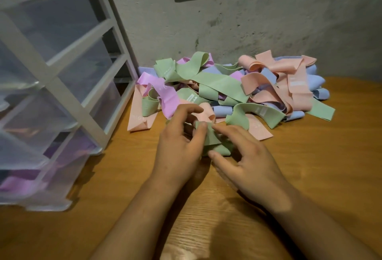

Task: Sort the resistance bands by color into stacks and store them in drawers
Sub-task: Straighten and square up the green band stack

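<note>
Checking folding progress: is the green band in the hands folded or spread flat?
Folded. The green band is doubled over into a small wad, pinched between the left hand and right hand, not spread flat.

counts: 1 drawer unit, tier count unclear. 1 table. 2 hands: left hand, right hand. 1 green band between them. 1 tangled pile, 4 colours: green, peach, lilac, blue. bands per colour not countable.

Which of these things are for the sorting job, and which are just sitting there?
For the job: the green band held by the left hand and right hand, the pile of bands, the drawers.
Just there: the table, the wall.
</note>
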